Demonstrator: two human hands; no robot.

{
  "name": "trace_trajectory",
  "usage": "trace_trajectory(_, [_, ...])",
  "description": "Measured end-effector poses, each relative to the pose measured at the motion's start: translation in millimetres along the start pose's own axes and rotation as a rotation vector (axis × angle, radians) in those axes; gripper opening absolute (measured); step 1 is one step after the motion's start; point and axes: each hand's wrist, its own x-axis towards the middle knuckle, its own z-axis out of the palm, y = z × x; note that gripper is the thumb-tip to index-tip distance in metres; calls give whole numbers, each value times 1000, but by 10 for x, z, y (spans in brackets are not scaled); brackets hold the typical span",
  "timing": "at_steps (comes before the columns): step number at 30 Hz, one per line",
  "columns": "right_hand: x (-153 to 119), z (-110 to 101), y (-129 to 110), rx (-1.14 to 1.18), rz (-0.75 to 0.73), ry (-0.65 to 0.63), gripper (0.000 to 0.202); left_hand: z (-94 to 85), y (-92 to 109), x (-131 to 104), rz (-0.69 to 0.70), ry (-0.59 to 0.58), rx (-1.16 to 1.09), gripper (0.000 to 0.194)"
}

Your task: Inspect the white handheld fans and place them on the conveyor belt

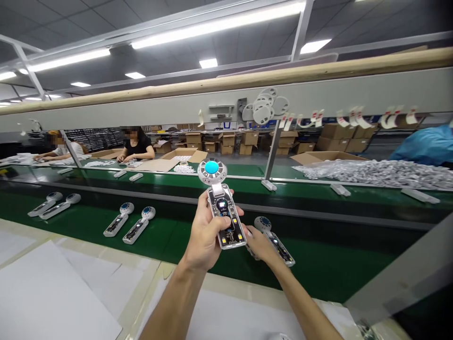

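A white handheld device with an exposed circuit board and a round head, its centre bright blue, is held upright in my left hand. The thumb presses on the board, and small lights show there. Just to the right, my right hand reaches over the green belt, fingers curled at a device whose edge shows under them; most of it is hidden. Beside that hand another device lies on the belt. Further left on the belt lie more devices in pairs, one pair nearer and another at the far left.
Across the belt, a raised ledge carries small white casings. White parts are heaped at the right near a blue sleeve. Two people sit opposite. White sheets cover the near table. A metal post stands at the right.
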Motion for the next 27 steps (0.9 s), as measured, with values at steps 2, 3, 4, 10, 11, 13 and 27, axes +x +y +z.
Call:
trace_trajectory(2, [-35,-58,-98,252,5,-24,50,14,6,-10,2,-10,-7,56])
trace_trajectory(3, [-67,-96,-159,367,1,-36,51,21,8,-14,3,-13,-9,56])
trace_trajectory(4, [-112,-141,-228,461,-10,-43,52,27,9,-16,2,-13,-10,55])
trace_trajectory(10, [-537,-503,-667,922,-82,-32,63,25,-4,-5,-25,-22,-31,56])
trace_trajectory(11, [-608,-555,-719,953,-98,-20,66,19,-6,-7,-31,-32,-37,56])
trace_trajectory(13, [-729,-641,-791,979,-143,12,71,10,-8,-18,-40,-50,-43,56])
trace_trajectory(27, [-936,-898,-805,1003,-283,165,73,-140,188,-134,-1,368,59,30])
